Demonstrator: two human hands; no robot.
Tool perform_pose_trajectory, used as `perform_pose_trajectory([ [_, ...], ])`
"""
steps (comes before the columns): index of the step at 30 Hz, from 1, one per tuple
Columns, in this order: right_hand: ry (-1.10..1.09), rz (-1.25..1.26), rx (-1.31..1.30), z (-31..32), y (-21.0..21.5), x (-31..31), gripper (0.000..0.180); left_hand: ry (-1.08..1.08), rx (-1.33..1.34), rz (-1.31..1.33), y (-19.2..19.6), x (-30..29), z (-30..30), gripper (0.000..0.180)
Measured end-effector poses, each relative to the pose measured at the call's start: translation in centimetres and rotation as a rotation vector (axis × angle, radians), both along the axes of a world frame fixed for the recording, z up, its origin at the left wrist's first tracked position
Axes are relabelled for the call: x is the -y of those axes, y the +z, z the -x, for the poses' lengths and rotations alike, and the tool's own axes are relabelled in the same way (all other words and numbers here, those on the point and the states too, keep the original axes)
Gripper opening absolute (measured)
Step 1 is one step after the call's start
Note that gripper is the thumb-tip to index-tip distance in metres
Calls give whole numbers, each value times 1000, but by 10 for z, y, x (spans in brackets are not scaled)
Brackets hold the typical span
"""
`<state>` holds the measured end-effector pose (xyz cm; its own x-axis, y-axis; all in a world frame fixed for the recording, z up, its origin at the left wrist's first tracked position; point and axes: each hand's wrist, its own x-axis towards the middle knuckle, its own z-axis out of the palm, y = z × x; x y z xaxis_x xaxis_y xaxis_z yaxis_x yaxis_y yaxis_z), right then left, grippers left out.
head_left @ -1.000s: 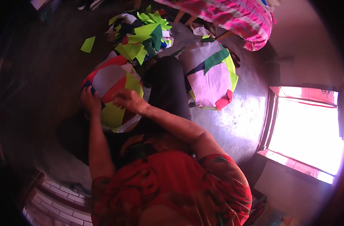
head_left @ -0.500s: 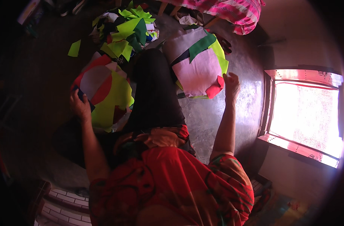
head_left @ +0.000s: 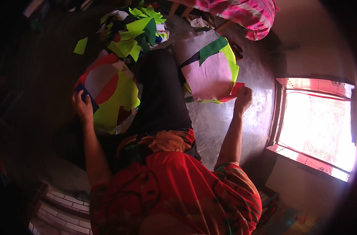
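Note:
On the left, my left hand (head_left: 83, 107) has its fingers and thumb on a dark blue fabric piece (head_left: 91, 102), at the outer edge of a round pile of fabric scraps (head_left: 125, 92) in yellow-green, red and grey. My right hand (head_left: 244, 101) is closed on a red fabric scrap (head_left: 236, 91), lifting it at the lower right corner of a second pile. That pile has a large pink fabric piece (head_left: 208, 76) on top, with a grey piece (head_left: 194, 46), a dark green strip (head_left: 213, 49) and yellow-green edges around it.
Beyond my knee (head_left: 157, 78) lies a heap of mixed scraps (head_left: 141, 29), mostly yellow-green. A single yellow-green scrap (head_left: 80, 46) is on the floor to its left. A pink checked cloth (head_left: 241, 15) hangs at the back. To the right is a bright window (head_left: 315, 129).
My right hand has moved down slightly and closed on the red scrap, pulling its corner up and rightward. More of the dark blue piece shows beside my left hand.

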<state>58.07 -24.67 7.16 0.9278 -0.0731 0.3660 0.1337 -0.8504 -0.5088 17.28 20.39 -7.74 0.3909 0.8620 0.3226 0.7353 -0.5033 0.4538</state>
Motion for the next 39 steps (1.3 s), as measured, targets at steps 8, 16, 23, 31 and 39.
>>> perform_pose_trajectory([
  [8,660,-1307,-196,32,70,-122,24,-32,553,568,2,-4,-5,31],
  [16,982,-1742,-1434,136,7,-285,41,-544,928,1447,67,48,-32,58],
  [23,857,-1684,-1792,197,-48,-340,38,-584,1188,1652,55,68,-38,69],
  [31,929,-1552,-1721,203,-62,-350,35,-119,1398,1507,58,50,-42,29],
  [39,820,-1029,-1349,191,-83,-383,40,93,1108,1015,15,-1,-34,14],
])
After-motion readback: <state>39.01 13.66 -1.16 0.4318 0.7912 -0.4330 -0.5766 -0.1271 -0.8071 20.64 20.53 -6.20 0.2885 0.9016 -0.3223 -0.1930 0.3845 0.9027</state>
